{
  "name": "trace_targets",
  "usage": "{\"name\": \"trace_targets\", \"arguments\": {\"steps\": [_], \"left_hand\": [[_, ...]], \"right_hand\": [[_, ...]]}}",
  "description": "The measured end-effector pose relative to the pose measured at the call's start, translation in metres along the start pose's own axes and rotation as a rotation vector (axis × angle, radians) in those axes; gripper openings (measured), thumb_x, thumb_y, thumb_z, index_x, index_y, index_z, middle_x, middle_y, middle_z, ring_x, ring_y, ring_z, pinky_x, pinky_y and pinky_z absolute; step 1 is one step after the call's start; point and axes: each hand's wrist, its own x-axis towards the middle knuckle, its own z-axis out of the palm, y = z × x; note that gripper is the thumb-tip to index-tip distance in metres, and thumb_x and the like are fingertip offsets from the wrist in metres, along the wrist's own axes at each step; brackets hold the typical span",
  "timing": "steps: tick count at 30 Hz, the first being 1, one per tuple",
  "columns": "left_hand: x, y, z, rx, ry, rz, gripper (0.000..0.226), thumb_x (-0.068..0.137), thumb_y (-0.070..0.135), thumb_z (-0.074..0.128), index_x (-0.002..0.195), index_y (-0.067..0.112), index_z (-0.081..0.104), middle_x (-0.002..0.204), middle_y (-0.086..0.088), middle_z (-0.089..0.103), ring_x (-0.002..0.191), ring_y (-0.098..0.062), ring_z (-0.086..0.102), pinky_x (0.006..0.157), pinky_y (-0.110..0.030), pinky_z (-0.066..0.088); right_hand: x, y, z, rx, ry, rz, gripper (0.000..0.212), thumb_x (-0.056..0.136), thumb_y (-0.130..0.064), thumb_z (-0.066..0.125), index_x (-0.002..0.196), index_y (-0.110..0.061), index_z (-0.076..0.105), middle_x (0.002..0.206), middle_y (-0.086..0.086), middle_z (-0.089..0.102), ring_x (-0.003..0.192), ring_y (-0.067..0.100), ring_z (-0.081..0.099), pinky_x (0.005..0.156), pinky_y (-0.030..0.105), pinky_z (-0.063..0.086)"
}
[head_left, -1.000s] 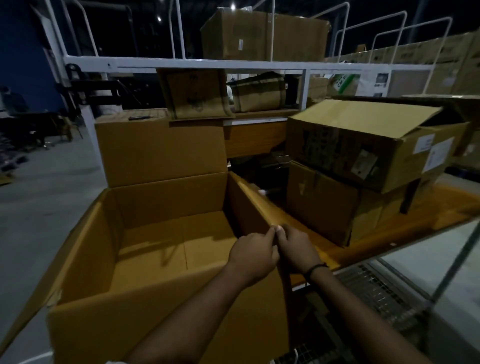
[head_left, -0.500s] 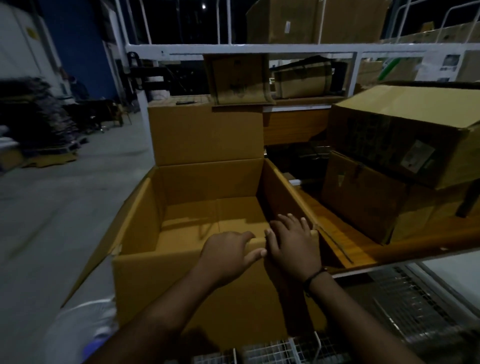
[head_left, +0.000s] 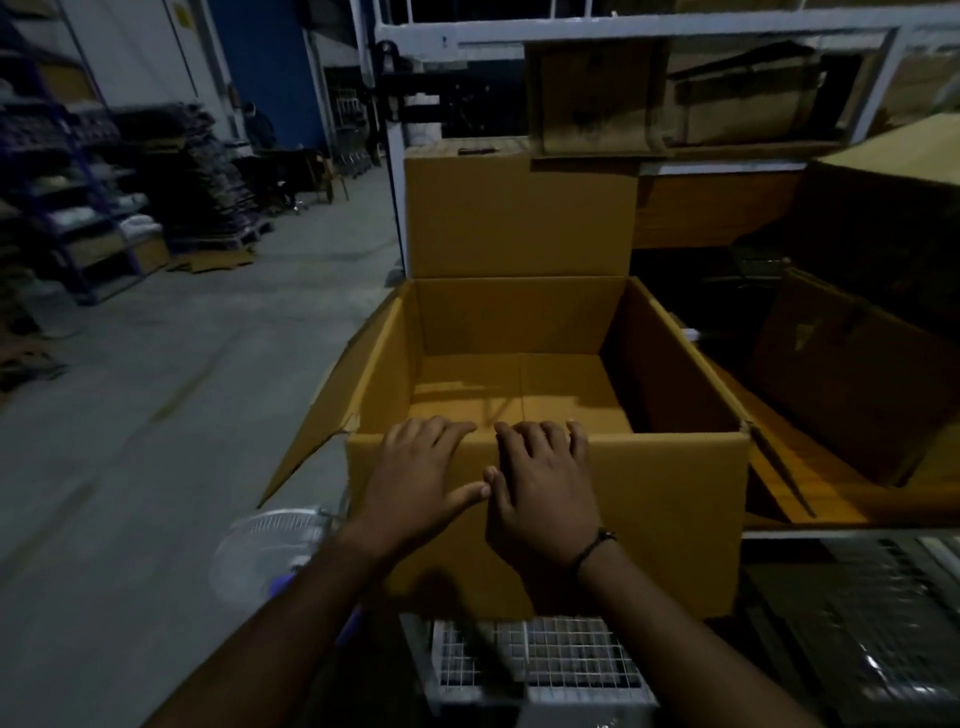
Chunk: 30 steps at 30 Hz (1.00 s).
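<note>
Cardboard fills the middle of my feed: an open brown box (head_left: 670, 493) sits straight ahead of me, its near wall facing the camera and its bare inside floor showing. Its far flap (head_left: 519, 208) stands upright, and the left flap (head_left: 317, 415) hangs outward and down.

Both of my hands lie flat on the near wall, side by side. The left hand (head_left: 421, 478) has its fingers fairly straight and slightly spread, with the tips reaching the top rim. The right hand (head_left: 545, 483), which has a dark wristband (head_left: 592, 548) behind it, lies the same way, its fingertips just over the rim. The two thumbs touch between the hands. Neither hand is curled round anything; they press on the panel. I cannot tell whether the fingertips hook over the inside of the rim.

Below the box's bottom edge I see a wire grid (head_left: 545, 660). A white fan (head_left: 270, 556), blurred, sits low at the left, beside my left forearm. Darker cartons (head_left: 857, 374) crowd the right side, under a white rack frame (head_left: 649, 31). Grey floor (head_left: 156, 415) runs off to the left toward stacked shelving (head_left: 62, 182).
</note>
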Motion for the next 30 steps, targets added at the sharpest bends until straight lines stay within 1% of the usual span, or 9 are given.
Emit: {"name": "trace_targets", "arguments": {"steps": [3,5,8,11,14,18,24,27,30], "left_hand": [[-0.001,0.003,0.009,0.039,0.049,-0.021,0.068,0.089,0.076,0.049,0.146,0.038,0.041,0.137,0.010,0.047,0.126,-0.013,0.041,0.111,-0.036,0.030],[-0.002,0.007,0.015,0.056,0.077,-0.046,0.065,0.089,0.070,0.054,0.143,0.034,0.045,0.138,0.006,0.047,0.128,-0.018,0.042,0.115,-0.040,0.026],[-0.007,0.011,0.024,0.070,0.109,-0.088,0.067,0.090,0.065,0.056,0.146,0.029,0.045,0.144,-0.002,0.046,0.137,-0.026,0.039,0.125,-0.048,0.015],[-0.013,0.012,0.028,0.083,0.121,-0.102,0.073,0.092,0.068,0.050,0.152,0.027,0.039,0.147,-0.006,0.043,0.143,-0.029,0.035,0.127,-0.050,0.009],[-0.015,0.010,0.028,0.089,0.110,-0.091,0.077,0.093,0.072,0.044,0.155,0.027,0.036,0.148,-0.007,0.043,0.143,-0.031,0.035,0.126,-0.052,0.010],[-0.013,0.007,0.028,0.102,0.095,-0.082,0.080,0.092,0.073,0.047,0.156,0.026,0.034,0.148,-0.008,0.043,0.143,-0.031,0.035,0.126,-0.053,0.011],[-0.015,0.004,0.032,0.115,0.139,-0.062,0.079,0.091,0.070,0.053,0.154,0.024,0.039,0.144,-0.009,0.046,0.139,-0.033,0.039,0.125,-0.053,0.012],[-0.014,0.004,0.034,0.137,0.162,-0.063,0.079,0.089,0.070,0.052,0.151,0.022,0.043,0.140,-0.011,0.049,0.135,-0.035,0.042,0.124,-0.054,0.015],[-0.011,0.004,0.036,0.166,0.189,-0.065,0.074,0.090,0.066,0.059,0.146,0.020,0.049,0.135,-0.013,0.052,0.131,-0.036,0.045,0.123,-0.055,0.019]], "right_hand": [[0.001,0.001,0.007,-0.023,0.061,0.005,0.044,0.099,-0.048,0.043,0.135,-0.024,0.050,0.126,0.004,0.058,0.124,0.028,0.050,0.118,0.057,0.024],[0.001,0.003,0.011,-0.042,0.083,0.004,0.040,0.100,-0.047,0.045,0.131,-0.023,0.052,0.122,0.005,0.058,0.120,0.029,0.052,0.117,0.055,0.025],[0.001,0.004,0.015,-0.058,0.099,-0.004,0.041,0.101,-0.047,0.044,0.133,-0.022,0.051,0.123,0.007,0.056,0.120,0.030,0.050,0.117,0.056,0.026],[-0.004,0.009,0.016,-0.075,0.107,-0.048,0.047,0.103,-0.049,0.042,0.140,-0.021,0.047,0.127,0.007,0.055,0.124,0.030,0.048,0.118,0.055,0.026],[-0.006,0.019,0.013,-0.106,0.083,-0.062,0.054,0.103,-0.054,0.039,0.146,-0.022,0.042,0.131,0.008,0.053,0.128,0.030,0.047,0.119,0.054,0.024],[-0.006,0.027,0.008,-0.152,0.021,-0.032,0.067,0.098,-0.065,0.037,0.151,-0.023,0.036,0.136,0.008,0.049,0.131,0.033,0.043,0.121,0.057,0.017],[-0.014,0.034,0.005,-0.193,-0.009,-0.038,0.083,0.091,-0.068,0.050,0.156,-0.022,0.026,0.143,0.009,0.043,0.140,0.034,0.035,0.122,0.062,0.006],[-0.013,0.037,0.006,-0.204,-0.016,-0.053,0.088,0.087,-0.067,0.056,0.156,-0.022,0.025,0.143,0.010,0.042,0.139,0.034,0.036,0.121,0.062,0.010],[-0.010,0.038,0.011,-0.212,0.006,-0.035,0.084,0.085,-0.063,0.065,0.150,-0.022,0.033,0.134,0.010,0.046,0.130,0.035,0.042,0.118,0.061,0.016]]}}
